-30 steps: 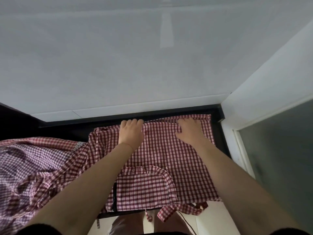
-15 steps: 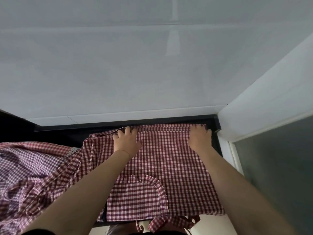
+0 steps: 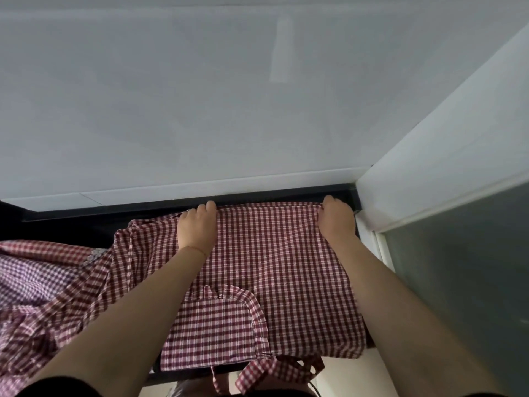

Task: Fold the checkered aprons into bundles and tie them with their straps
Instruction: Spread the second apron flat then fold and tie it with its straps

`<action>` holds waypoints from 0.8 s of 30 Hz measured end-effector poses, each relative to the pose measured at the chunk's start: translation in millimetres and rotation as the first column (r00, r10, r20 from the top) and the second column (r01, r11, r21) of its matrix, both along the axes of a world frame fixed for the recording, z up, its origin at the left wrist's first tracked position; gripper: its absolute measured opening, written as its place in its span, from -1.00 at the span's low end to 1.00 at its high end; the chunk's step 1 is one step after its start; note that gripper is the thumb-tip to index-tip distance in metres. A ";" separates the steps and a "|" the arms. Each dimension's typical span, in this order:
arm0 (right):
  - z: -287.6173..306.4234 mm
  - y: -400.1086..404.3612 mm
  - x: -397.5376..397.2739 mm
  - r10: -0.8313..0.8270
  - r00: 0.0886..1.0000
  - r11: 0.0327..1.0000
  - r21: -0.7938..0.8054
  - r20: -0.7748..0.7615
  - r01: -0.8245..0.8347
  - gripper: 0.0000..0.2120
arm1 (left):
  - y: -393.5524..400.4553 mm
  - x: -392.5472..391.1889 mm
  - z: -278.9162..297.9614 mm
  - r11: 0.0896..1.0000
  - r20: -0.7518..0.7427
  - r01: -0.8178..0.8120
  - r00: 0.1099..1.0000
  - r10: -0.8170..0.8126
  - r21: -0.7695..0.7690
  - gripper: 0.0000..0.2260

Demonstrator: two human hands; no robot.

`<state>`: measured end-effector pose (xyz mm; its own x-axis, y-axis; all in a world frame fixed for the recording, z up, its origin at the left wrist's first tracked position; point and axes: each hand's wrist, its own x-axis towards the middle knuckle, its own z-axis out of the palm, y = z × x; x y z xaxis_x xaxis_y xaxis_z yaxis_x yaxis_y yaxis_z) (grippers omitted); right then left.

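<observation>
The checkered apron (image 3: 272, 267) lies flat on the dark surface (image 3: 86, 219). Left hand (image 3: 197, 229) and right hand (image 3: 335, 217) each pinch its far edge at 12 o'clock. Its body stretches toward 6 o'clock.

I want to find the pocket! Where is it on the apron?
The rounded checkered pocket sits low in the head view on the spread red checkered apron, between the forearms, near the table's near edge.
</observation>
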<state>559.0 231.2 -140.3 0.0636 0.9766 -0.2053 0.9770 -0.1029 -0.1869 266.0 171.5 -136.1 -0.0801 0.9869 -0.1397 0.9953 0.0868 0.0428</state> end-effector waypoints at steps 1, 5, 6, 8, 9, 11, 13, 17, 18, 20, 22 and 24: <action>-1.4 0.8 -0.3 -0.011 1.000 1.000 0.010 0.002 0.011 -0.89 | 0.0 -2.1 -4.9 0.997 0.008 0.009 1.000 -0.010 0.071 -0.81; -4.7 -0.2 -3.7 -0.095 0.995 0.994 0.047 -0.013 0.096 -0.87 | -0.5 -8.9 -17.7 0.982 -0.022 -0.007 1.000 0.011 0.191 -0.82; -4.7 -2.1 -4.9 -0.122 0.992 0.991 0.050 -0.008 0.123 -0.83 | -2.9 -8.6 -17.5 0.985 -0.013 -0.029 0.999 0.032 0.169 -0.87; -3.1 -6.6 -5.6 -0.135 0.990 0.991 0.027 0.050 0.134 -0.75 | -9.3 -10.0 -19.1 0.990 -0.010 -0.057 0.998 0.058 0.127 -0.82; -0.4 -9.0 -6.1 -0.116 0.989 0.993 0.005 0.094 0.116 -0.72 | -13.0 -12.5 -18.7 0.992 -0.008 -0.065 0.998 0.067 0.105 -0.74; 4.7 -8.6 -4.4 -0.079 0.983 0.996 -0.014 0.168 0.083 -0.72 | -18.2 -18.6 -16.5 0.992 0.003 -0.080 0.997 0.080 0.096 -0.67; 10.1 -4.7 -2.4 -0.090 0.977 0.995 -0.018 0.193 0.095 -0.77 | -20.6 -22.2 -11.8 0.992 -0.008 -0.074 0.997 0.076 0.099 -0.69; 19.9 -3.0 -16.4 -0.288 0.958 0.957 0.025 0.005 0.288 -0.76 | -24.5 -28.5 0.5 0.999 -0.007 -0.047 0.999 0.047 0.021 -0.80; 23.4 -6.8 -27.5 -0.316 0.947 0.946 0.055 -0.061 0.319 -0.73 | -27.5 -32.8 2.3 0.998 -0.003 -0.063 0.998 0.063 -0.004 -0.82; 26.8 -16.6 -57.5 -0.221 0.967 0.967 0.099 -0.130 0.234 -0.74 | -34.0 -43.8 3.4 0.995 -0.011 -0.095 0.995 0.094 -0.038 -0.82; 24.0 -30.5 -93.6 0.022 0.990 0.996 0.084 -0.137 -0.010 -0.81 | -41.2 -54.6 6.6 0.993 -0.017 -0.113 0.994 0.112 -0.047 -0.79; 22.0 -45.5 -133.9 0.263 0.941 0.963 0.003 -0.215 -0.269 -0.79 | -48.3 -68.1 11.8 0.992 -0.026 -0.121 0.992 0.120 -0.044 -0.76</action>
